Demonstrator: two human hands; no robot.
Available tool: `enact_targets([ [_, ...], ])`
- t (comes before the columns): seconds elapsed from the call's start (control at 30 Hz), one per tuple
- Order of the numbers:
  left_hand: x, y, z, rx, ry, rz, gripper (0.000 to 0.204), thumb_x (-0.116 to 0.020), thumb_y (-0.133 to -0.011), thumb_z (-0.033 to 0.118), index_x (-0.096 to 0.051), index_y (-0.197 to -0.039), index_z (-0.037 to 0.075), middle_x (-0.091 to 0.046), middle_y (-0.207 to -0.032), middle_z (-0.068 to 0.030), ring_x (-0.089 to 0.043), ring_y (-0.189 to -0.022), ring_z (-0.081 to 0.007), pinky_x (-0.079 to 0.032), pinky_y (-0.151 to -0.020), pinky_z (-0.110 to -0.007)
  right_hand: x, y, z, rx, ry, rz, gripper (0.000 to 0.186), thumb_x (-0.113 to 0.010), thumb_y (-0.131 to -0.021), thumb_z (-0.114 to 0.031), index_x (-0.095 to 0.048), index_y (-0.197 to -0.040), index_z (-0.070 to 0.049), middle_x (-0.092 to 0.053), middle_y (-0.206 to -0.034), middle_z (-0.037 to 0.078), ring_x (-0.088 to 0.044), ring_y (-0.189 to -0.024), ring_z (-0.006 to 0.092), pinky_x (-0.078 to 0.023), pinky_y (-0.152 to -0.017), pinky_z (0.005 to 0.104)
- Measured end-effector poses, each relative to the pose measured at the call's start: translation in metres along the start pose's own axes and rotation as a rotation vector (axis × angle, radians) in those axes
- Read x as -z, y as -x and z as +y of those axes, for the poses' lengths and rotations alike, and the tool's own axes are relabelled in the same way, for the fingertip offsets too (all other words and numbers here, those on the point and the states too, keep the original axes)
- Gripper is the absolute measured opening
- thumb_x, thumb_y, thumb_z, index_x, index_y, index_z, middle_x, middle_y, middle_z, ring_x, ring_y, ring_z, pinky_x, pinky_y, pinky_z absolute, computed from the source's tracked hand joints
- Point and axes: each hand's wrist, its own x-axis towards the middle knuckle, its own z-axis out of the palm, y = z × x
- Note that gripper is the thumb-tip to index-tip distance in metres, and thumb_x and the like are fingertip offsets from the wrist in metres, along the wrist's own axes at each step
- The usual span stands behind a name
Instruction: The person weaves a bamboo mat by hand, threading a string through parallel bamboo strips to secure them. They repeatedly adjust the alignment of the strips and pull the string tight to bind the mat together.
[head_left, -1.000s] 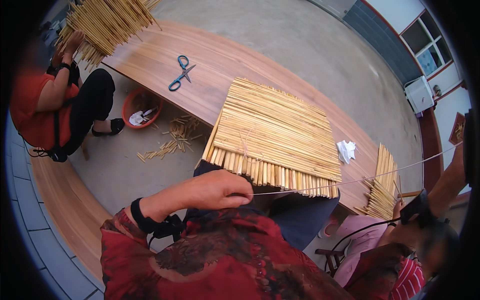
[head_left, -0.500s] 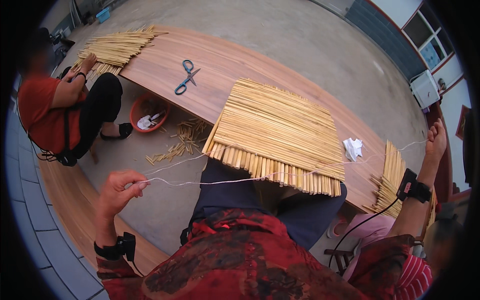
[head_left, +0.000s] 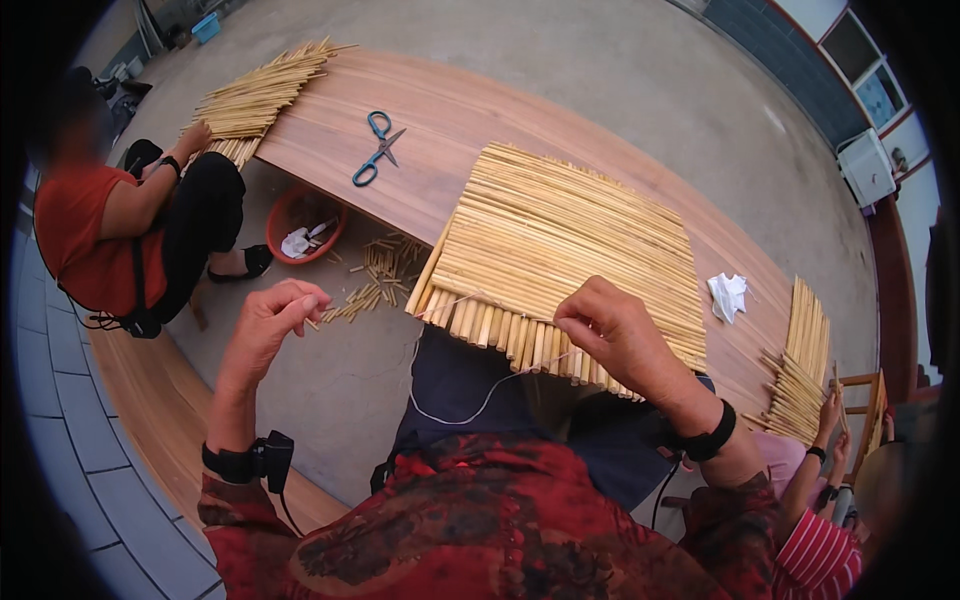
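Observation:
A mat of yellow reed-like stalks (head_left: pixel 560 255) lies on the table's near edge, over my lap. Its cut front ends stick out in a row. A thin white string (head_left: pixel 455 421) sags in a loop before my trousers, from the mat's left corner up toward my right hand (head_left: pixel 620 335). That hand is closed in a pinch on the string, over the mat's front ends. My left hand (head_left: pixel 275 325) is raised left of the mat with thumb and fingers together; whether anything thin is between them cannot be seen.
Blue-handled scissors (head_left: pixel 380 150) lie partly spread on the wooden table (head_left: pixel 430 100). Crumpled white paper (head_left: pixel 728 297) is right of the mat. Stalk piles lie at both table ends, with a co-worker (head_left: pixel 110 220) at each. A red basin (head_left: pixel 305 228) and cut pieces (head_left: pixel 380 275) are on the floor.
My right hand has come in from far right to the mat's front edge. The string, stretched between both hands before, now hangs slack. The left hand has moved slightly up and right.

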Motion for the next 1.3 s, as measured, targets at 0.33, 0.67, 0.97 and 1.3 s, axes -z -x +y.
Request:
enact_targets([
  [0.33,-0.098,-0.033,-0.030,0.275,0.427,-0.305,0.035,-0.065,-0.093,0.015,-0.058,-0.124,0.001,-0.065,-0.090,-0.0046,-0.062,-0.079,-0.0122,-0.048,-0.066,-0.024,-0.054,-0.021,0.017,-0.004,-0.043,-0.027,0.009,-0.066,-0.088,-0.015,-0.065,-0.091,-0.006,-0.060,-0.085,0.014,-0.061,-0.081,0.0350,-0.049,-0.070,0.0416],
  [0.67,-0.115,0.006,0.037,-0.311,-0.239,-0.329,0.013,-0.060,-0.096,0.019,-0.060,-0.096,0.006,-0.059,-0.069,-0.0133,-0.061,-0.064,-0.0317,-0.047,-0.059,-0.041,-0.066,-0.017,0.036,-0.131,-0.087,-0.030,0.010,-0.065,-0.089,-0.011,-0.064,-0.092,-0.001,-0.064,-0.084,0.015,-0.062,-0.078,0.0309,-0.050,-0.069,0.0372],
  [0.97,-0.176,-0.029,0.032,-0.594,-0.592,-0.746,0.012,-0.062,-0.076,0.009,-0.058,-0.082,0.000,-0.063,-0.073,-0.0190,-0.067,-0.074,-0.0345,-0.052,-0.062,-0.046,-0.079,-0.013,0.055,-0.290,-0.114,-0.104,0.009,-0.062,-0.093,-0.008,-0.062,-0.091,0.001,-0.063,-0.075,0.008,-0.060,-0.069,0.0126,-0.049,-0.065,0.0278],
  [1.3,-0.084,-0.082,0.015,-0.310,0.049,0.036,0.014,-0.064,-0.093,0.015,-0.065,-0.098,0.002,-0.065,-0.096,-0.0079,-0.063,-0.092,-0.0190,-0.051,-0.074,-0.030,-0.084,-0.001,0.069,-0.474,-0.484,-0.026,0.012,-0.062,-0.095,-0.013,-0.062,-0.093,-0.001,-0.062,-0.076,0.005,-0.058,-0.070,0.0101,-0.048,-0.064,0.0269],
])
